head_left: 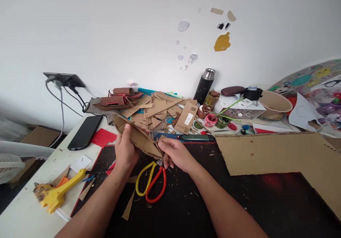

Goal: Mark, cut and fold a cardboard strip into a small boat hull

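Observation:
Between my two hands is a folded cardboard piece [142, 140], shaped like a shallow boat hull and tilted down to the right. My left hand [125, 147] is closed around its left part, thumb on top. At its right end my right hand [174, 152] pinches the pointed tip between thumb and fingers. Just below lie scissors [156, 184] with one yellow and one red handle; their blades are mostly hidden under the cardboard. Narrow cardboard scraps [129, 206] rest on the dark mat [191, 195] beside them.
A yellow glue gun [60, 193] and a black phone [85, 133] lie on the left. Behind are brown model boats [117, 101], piled cardboard scraps [160, 110], a utility knife [197, 138], paint jars [211, 120] and a black thermos [204, 87]. A large cardboard sheet [266, 154] covers the right.

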`<action>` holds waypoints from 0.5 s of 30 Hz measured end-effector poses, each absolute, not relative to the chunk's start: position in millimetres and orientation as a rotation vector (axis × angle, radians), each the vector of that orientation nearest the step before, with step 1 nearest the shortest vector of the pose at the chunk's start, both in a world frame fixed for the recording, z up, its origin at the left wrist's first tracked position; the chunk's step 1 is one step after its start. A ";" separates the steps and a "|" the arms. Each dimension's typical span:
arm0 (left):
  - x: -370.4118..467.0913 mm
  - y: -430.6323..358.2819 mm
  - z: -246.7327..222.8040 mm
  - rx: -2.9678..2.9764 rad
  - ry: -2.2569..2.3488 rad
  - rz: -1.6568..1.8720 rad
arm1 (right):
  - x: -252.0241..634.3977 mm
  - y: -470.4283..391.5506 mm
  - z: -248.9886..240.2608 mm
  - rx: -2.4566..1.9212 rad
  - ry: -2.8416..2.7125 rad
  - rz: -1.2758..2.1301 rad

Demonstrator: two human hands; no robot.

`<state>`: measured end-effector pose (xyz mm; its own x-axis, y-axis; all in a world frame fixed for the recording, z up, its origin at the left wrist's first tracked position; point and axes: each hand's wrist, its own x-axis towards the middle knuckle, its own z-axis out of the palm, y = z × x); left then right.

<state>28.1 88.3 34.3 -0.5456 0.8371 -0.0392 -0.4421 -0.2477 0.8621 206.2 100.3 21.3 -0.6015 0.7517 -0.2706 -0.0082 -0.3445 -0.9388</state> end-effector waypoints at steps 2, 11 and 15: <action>18.8 92.0 37.6 0.502 1.148 2.016 | 207.6 103.1 19.7 -1.026 -1.364 1.914; 8.6 94.8 39.0 0.450 1.210 2.102 | 205.8 100.4 21.8 -1.070 -1.480 1.700; 12.4 95.2 37.3 0.469 1.233 2.098 | 203.6 97.3 21.3 -1.103 -1.524 1.680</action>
